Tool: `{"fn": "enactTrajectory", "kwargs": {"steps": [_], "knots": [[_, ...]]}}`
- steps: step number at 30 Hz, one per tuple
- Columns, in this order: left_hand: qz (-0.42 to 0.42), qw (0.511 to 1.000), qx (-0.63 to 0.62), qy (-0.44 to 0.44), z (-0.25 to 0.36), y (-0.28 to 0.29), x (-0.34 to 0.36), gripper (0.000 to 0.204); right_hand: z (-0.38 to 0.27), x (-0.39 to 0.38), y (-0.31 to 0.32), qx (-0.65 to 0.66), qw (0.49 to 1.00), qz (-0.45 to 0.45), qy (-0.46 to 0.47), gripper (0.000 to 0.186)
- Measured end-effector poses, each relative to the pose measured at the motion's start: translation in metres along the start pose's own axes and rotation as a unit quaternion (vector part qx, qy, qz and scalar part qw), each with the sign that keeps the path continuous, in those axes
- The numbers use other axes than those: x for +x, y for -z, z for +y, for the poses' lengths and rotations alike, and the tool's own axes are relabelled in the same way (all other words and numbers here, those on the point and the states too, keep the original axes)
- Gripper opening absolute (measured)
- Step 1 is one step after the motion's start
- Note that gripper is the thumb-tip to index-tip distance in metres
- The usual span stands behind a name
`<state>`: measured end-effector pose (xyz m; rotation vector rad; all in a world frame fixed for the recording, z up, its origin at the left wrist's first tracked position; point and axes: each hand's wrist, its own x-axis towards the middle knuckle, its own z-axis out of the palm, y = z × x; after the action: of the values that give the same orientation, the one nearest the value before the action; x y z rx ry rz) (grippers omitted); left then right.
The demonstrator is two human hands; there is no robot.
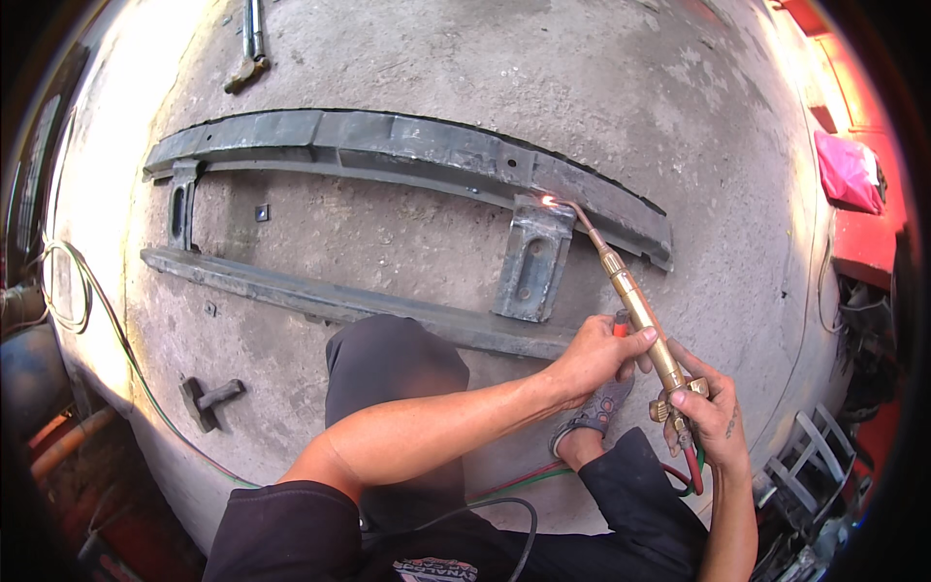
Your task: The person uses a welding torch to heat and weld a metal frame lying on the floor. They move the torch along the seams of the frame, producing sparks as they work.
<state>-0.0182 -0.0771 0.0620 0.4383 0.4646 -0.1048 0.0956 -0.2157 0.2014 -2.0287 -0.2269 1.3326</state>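
A brass gas torch [632, 296] runs up and left across the right half of the head view. Its thin bent tip ends in a small bright flame [549, 201]. The flame plays where a short bracket [531, 267] meets the long curved grey metal beam [417, 141]. My left hand [596, 359] grips the torch's barrel, thumb along the side; a small orange and black item [621, 324] sticks out of it. Lower down, my right hand [716, 412] is wrapped round the torch's valve end, beside the brass knobs. Red and green hoses [690, 477] leave the torch there.
Another grey beam [359, 303] lies nearer, joined by brackets. A hammer [210, 401] rests on the concrete at left, a metal tool [248, 60] at the top. Hoses [121, 339] curve along the left. My shoe [596, 412] is near the beam; a pink bag [847, 172] is at right.
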Motion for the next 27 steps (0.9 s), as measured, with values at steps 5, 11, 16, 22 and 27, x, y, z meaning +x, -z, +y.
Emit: {"fn": "enactTrajectory", "kwargs": {"steps": [5, 11, 16, 22, 27], "knots": [[0.004, 1.0, 0.0, 0.002, 0.0, 0.001, 0.0, 0.026, -0.004, 0.0, -0.003, 0.008, 1.0, -0.001, -0.009, 0.082], [-0.003, 1.0, -0.003, 0.001, 0.001, 0.001, 0.0, 0.025, 0.012, 0.003, 0.006, 0.011, 0.999, -0.014, 0.027, 0.087], [-0.005, 1.0, -0.006, 0.002, -0.001, 0.001, 0.001, 0.024, 0.013, 0.001, 0.006, 0.007, 0.999, -0.012, 0.033, 0.087], [-0.001, 1.0, -0.005, 0.001, -0.002, 0.002, 0.001, 0.024, 0.007, 0.0, 0.003, 0.004, 1.0, -0.009, 0.018, 0.086], [0.001, 1.0, -0.006, 0.004, -0.001, 0.001, 0.001, 0.023, 0.011, 0.0, 0.005, 0.003, 1.0, -0.007, 0.019, 0.086]]}}
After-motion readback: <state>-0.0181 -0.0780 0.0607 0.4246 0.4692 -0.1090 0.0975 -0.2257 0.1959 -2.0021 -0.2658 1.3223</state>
